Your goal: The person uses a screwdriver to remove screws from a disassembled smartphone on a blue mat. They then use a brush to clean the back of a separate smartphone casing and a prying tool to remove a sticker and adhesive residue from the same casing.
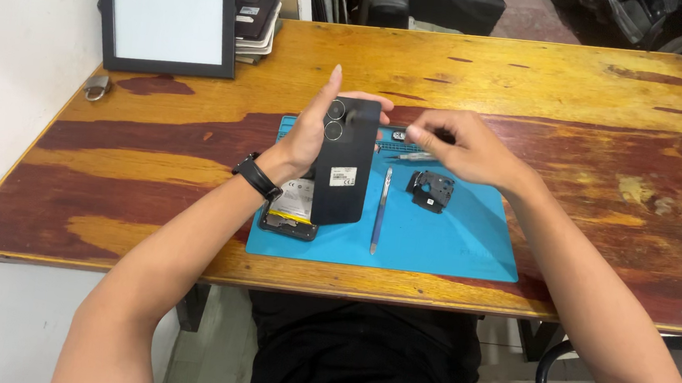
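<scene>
My left hand [312, 128] holds a black phone back cover [345, 163] upright over the blue work mat [442, 240], its two round camera rings facing me. Below the cover lies an opened phone body [291, 210] with its battery showing. My right hand [462, 148] hovers over the far edge of the mat, fingertips pinched together near a small dark part; whether it grips anything I cannot tell. A black plastic inner frame piece [430, 190] lies on the mat just under that hand. A thin blue-handled tool [381, 211] lies lengthwise on the mat.
The mat rests on a worn wooden table [567, 96]. A framed white board [168, 12] leans against the wall at the back left, with stacked dark items [256, 19] beside it and a padlock [96, 86] near the left edge. A chair rim [545, 378] shows at lower right.
</scene>
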